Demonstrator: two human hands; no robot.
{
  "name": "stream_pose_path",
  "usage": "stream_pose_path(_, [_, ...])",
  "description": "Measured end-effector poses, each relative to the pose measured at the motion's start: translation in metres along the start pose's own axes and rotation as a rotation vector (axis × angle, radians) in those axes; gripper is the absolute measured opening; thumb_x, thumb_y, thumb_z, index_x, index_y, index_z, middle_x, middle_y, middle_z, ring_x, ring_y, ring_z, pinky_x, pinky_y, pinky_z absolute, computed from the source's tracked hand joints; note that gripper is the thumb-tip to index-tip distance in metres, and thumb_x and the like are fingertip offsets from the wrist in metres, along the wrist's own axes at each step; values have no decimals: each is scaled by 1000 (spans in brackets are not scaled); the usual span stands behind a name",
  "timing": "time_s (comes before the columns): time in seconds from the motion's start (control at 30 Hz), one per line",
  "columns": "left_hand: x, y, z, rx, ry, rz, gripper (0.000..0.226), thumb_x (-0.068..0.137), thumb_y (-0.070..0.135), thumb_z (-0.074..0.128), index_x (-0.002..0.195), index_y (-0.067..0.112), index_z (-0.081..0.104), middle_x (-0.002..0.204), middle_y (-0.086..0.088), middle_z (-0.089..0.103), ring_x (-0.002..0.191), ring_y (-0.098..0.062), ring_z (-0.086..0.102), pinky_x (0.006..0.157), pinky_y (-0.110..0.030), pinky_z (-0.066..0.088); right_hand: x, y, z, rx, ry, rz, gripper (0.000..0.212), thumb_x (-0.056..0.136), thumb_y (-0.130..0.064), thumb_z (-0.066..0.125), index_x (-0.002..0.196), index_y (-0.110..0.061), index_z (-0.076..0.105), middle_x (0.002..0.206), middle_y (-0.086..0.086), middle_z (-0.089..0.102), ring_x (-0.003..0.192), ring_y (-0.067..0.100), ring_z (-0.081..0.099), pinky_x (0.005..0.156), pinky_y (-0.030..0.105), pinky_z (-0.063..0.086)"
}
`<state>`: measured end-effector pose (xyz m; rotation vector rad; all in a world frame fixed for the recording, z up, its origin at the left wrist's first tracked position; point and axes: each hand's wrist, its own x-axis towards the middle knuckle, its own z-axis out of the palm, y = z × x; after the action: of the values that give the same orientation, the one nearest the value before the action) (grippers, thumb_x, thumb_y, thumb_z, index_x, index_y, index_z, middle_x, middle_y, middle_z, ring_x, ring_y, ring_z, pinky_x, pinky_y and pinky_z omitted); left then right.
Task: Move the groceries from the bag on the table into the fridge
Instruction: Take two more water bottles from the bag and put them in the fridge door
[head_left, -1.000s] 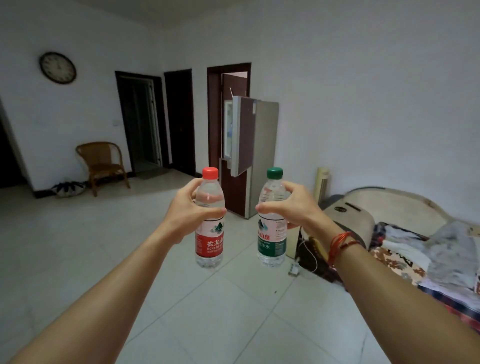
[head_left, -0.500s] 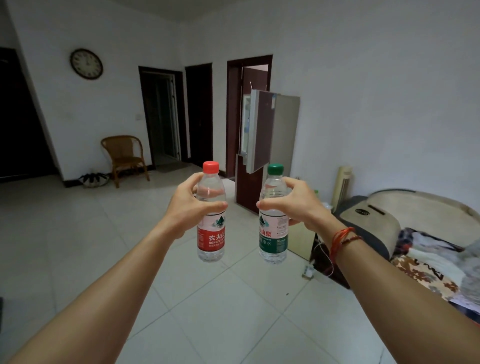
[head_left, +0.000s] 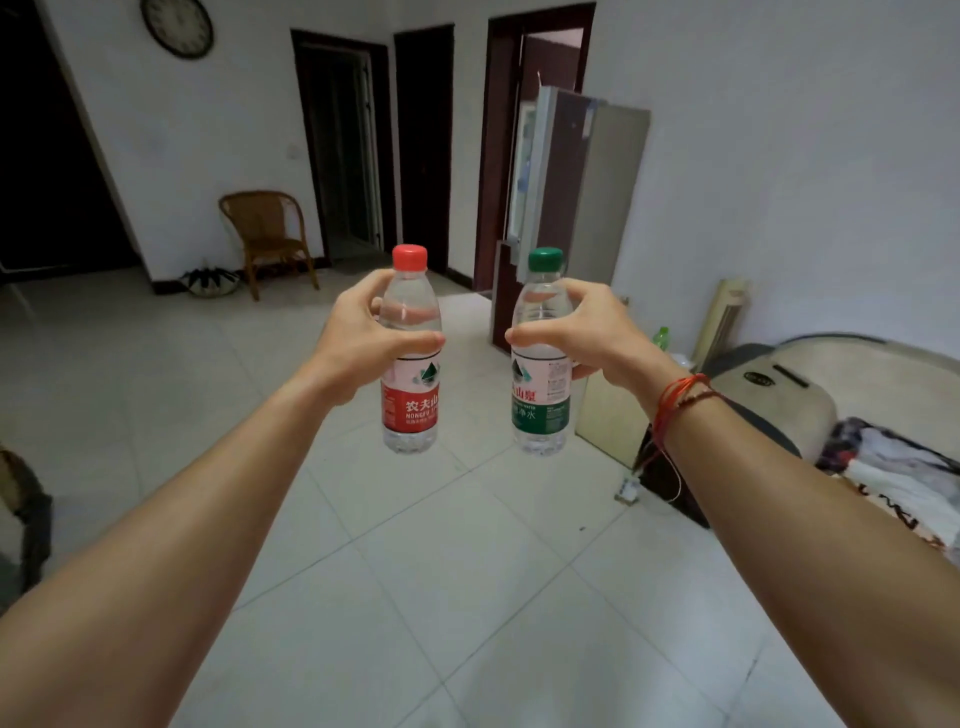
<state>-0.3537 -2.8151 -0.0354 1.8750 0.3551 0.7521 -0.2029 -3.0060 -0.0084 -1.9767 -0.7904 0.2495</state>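
My left hand (head_left: 358, 343) grips a clear water bottle with a red cap and red label (head_left: 410, 400), held upright in front of me. My right hand (head_left: 587, 338) grips a second water bottle with a green cap and green label (head_left: 540, 410), also upright. Both arms are stretched forward at chest height. Beyond the bottles, against the far wall, stands the fridge (head_left: 613, 192) with its upper door (head_left: 550, 176) swung open towards me. The bag and table are out of view.
White tiled floor (head_left: 415, 571) lies between me and the fridge. A wicker chair (head_left: 265, 234) stands at the back left by dark doorways. A bed with bedding (head_left: 841, 410) and a low cabinet (head_left: 613, 421) line the right side. Something dark sits at the left edge (head_left: 21, 514).
The view has shifted left and the room has grown larger: I am closer to the fridge. Both bottles stay held upright in the same grip.
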Motion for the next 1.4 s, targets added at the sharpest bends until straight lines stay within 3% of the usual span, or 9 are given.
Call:
stream_pose_path(0.17, [50,-38,-11,14,24,-18,67,68,13,88,126,22,57,107,-4,71,99,-23,70,89,-54,56,60,11,27,-5,-18,3,48,68,-33,89,110,-29,66,102,-2,72,99,27,68,78,49,60])
stream_pose_path(0.37, [143,-90,-33,27,20,-4,65,70,12,86,127,22,56,107,-2,71,100,-22,69,89,-52,56,168,16,68,-4,-27,7,40,68,-31,89,100,-34,64,100,-3,71,97,26,67,72,43,60])
stream_pose_path(0.7, [295,-152,-55,35,6,-19,66,71,16,86,129,24,55,110,0,68,103,-19,65,90,-51,54,323,25,103,-33,6,57,46,68,-35,88,107,-30,64,103,-2,70,101,30,66,80,52,60])
stream_pose_path(0.87, [357,-183,-50,28,-15,-20,64,71,15,86,128,23,55,109,4,67,101,-12,63,88,-43,54,391,39,115,-44,11,59,47,68,-35,88,109,-30,64,104,-2,70,102,30,66,79,51,60])
stream_pose_path(1.27, [565,-267,-19,77,32,-52,69,70,15,87,130,24,54,116,2,66,106,-18,63,93,-47,52,619,91,128,-10,-15,38,44,68,-36,88,107,-30,66,102,-4,70,97,23,67,69,39,62])
stream_pose_path(1.4, [632,-288,-12,82,36,-56,69,69,15,87,129,26,54,114,6,66,105,-14,63,90,-43,53,695,104,132,-10,-39,28,41,63,-40,87,98,-34,67,98,-5,71,93,21,69,73,46,63])
